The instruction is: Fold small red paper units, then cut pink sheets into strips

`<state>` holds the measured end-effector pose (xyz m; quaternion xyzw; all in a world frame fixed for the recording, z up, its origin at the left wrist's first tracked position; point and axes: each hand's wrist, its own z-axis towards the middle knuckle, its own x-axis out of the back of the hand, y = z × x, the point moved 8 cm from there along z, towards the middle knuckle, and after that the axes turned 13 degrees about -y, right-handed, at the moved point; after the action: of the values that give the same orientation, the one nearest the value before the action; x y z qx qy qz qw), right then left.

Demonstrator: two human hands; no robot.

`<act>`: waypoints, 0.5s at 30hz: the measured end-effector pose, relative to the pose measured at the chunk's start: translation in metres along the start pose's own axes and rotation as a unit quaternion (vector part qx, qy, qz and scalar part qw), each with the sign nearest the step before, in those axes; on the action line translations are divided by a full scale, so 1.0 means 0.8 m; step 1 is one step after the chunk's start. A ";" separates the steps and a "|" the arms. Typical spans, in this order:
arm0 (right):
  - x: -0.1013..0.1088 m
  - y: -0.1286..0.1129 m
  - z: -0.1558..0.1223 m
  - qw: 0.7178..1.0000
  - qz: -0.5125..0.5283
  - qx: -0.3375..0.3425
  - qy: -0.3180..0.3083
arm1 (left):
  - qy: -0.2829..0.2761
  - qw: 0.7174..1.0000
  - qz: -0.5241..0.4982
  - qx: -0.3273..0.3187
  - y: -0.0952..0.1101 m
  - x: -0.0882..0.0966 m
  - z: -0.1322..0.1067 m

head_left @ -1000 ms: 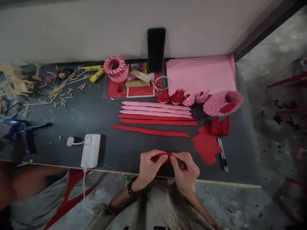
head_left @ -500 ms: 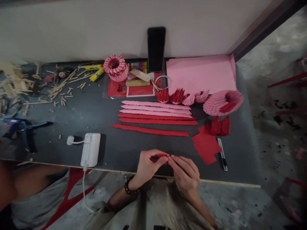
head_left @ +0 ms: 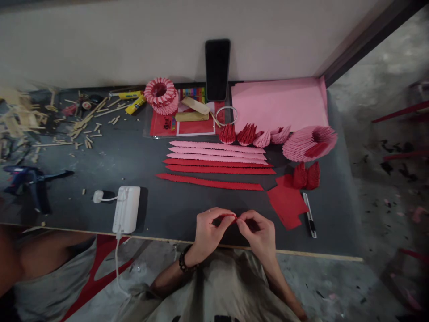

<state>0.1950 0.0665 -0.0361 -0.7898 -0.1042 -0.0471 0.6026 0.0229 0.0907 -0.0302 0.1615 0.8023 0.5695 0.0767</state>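
Near the front edge of the dark table (head_left: pixel 167 210), my left hand (head_left: pixel 209 230) and my right hand (head_left: pixel 258 232) meet fingertip to fingertip. Both pinch a small folded red paper piece (head_left: pixel 230 217), mostly hidden by the fingers. A bead bracelet sits on my left wrist. Just beyond lie long rows of red paper strips (head_left: pixel 211 182) and pink paper strips (head_left: pixel 217 152). To the right rest a stack of red paper squares (head_left: pixel 286 203) and a craft knife (head_left: pixel 309 214).
A white power bank (head_left: pixel 126 210) with a cable lies at the left. A phone (head_left: pixel 217 69) leans on the wall, beside pink sheets (head_left: pixel 278 105) and folded pink and red paper models (head_left: pixel 308 143). Wooden sticks, glue tubes and a blue glue gun (head_left: pixel 30 179) clutter the far left. Another person's arm (head_left: pixel 40 259) is lower left.
My right hand's fingers have curled in and closed tighter on the red piece. Less of the paper shows now. Both hands stay in about the same place.
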 end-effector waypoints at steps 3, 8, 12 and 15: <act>0.005 0.000 0.000 0.999 -0.007 0.007 0.031 | -0.022 0.995 -0.093 0.037 -0.016 -0.006 0.001; 0.005 -0.012 -0.002 0.997 -0.049 0.054 0.033 | -0.004 0.992 -0.119 0.048 -0.021 -0.004 0.001; 0.004 -0.013 -0.001 0.998 -0.026 0.056 0.015 | -0.004 0.999 -0.046 0.015 -0.007 0.002 0.001; 0.004 -0.014 -0.001 0.998 -0.025 0.056 0.022 | -0.017 1.000 -0.023 0.008 -0.006 -0.001 0.000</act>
<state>0.1957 0.0691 -0.0245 -0.7504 -0.1135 -0.0739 0.6470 0.0228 0.0893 -0.0347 0.1534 0.8091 0.5580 0.1025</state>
